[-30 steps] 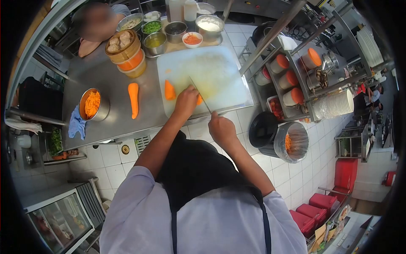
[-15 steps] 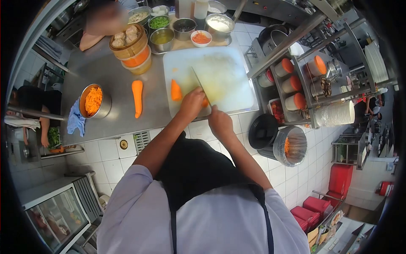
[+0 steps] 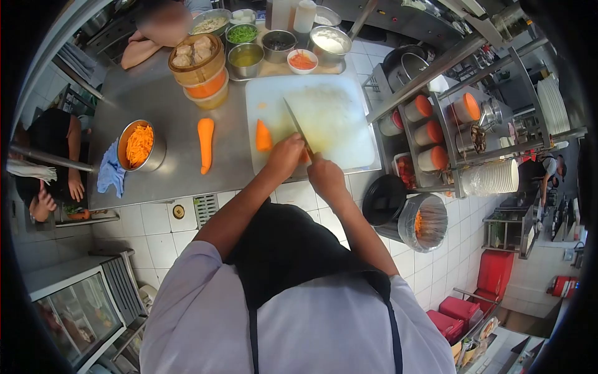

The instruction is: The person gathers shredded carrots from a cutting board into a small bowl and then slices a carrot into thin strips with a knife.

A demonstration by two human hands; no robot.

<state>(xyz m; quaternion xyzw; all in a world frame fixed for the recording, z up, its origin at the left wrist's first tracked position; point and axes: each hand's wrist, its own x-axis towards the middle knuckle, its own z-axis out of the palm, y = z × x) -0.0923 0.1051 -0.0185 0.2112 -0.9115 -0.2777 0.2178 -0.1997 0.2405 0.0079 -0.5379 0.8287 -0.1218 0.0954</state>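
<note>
On the white cutting board [image 3: 330,112], my left hand [image 3: 286,155] presses down on a carrot piece that it mostly hides. My right hand [image 3: 325,174] grips the handle of a knife [image 3: 297,126], its blade pointing away over the board just right of my left hand. A separate carrot chunk [image 3: 263,136] lies on the board to the left. A whole peeled carrot [image 3: 205,143] lies on the steel counter [image 3: 168,112] beside the board. Further left stands a metal bowl of shredded carrot [image 3: 139,145].
Bamboo steamers of dumplings [image 3: 196,59] and several bowls [image 3: 246,57] line the far side of the counter. A blue cloth [image 3: 112,174] hangs at the counter's left edge. A lined bin [image 3: 422,221] stands on the floor at right, beside a shelf rack [image 3: 436,124]. Other people [image 3: 159,25] are nearby.
My right hand has moved closer to my left, and the knife blade now points up the board away from me instead of lying across its near part. The view has shifted slightly.
</note>
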